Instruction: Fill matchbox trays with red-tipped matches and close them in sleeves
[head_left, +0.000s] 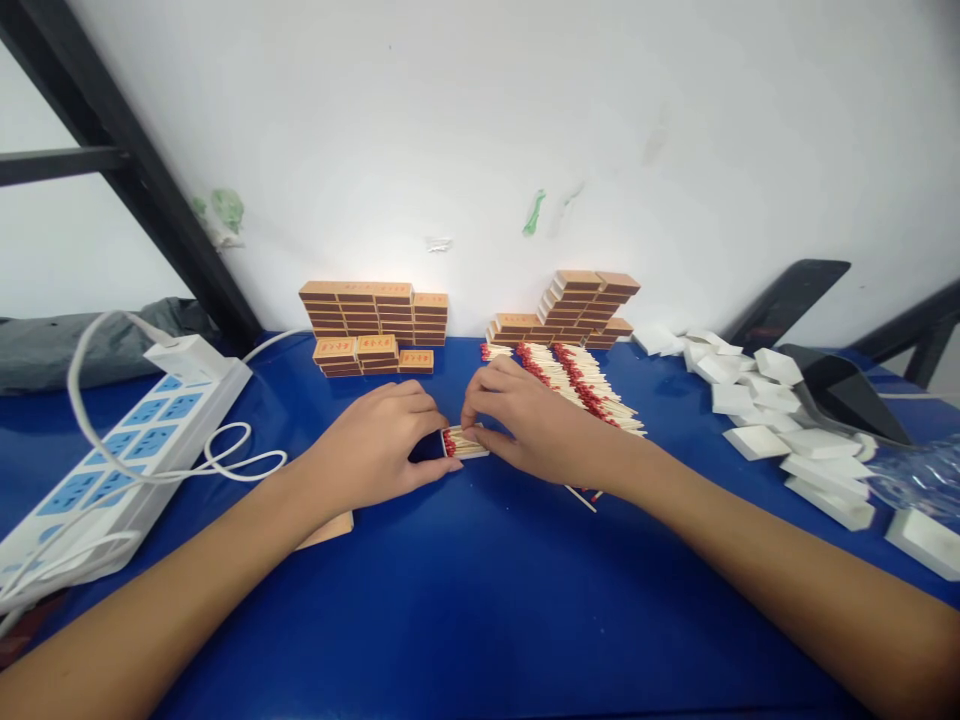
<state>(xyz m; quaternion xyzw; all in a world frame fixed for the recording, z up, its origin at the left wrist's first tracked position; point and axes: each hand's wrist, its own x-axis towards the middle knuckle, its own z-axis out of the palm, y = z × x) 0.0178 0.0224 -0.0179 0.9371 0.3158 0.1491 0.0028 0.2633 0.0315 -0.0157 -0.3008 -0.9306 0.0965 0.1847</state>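
A small white matchbox tray [471, 454] lies on the blue table between my hands, with red-headed matches [454, 441] inside, heads to the left. My left hand [382, 445] curls around its left end, thumb along the near side and fingers behind. Over the right end, my right hand [532, 420] has thumb and fingers bent together on the matches; the fingertips partly cover them. Just beyond my right hand are rows of loose matches [581, 380]. A flat wooden-coloured piece [330, 530] shows partly under my left forearm.
Matchboxes [375, 315] stand stacked by the wall at left, and another stepped stack [577, 305] at right. White empty trays [757, 395] are heaped on the right near a clear plastic bottle [922, 480]. A power strip [135, 450] with white cables lies left.
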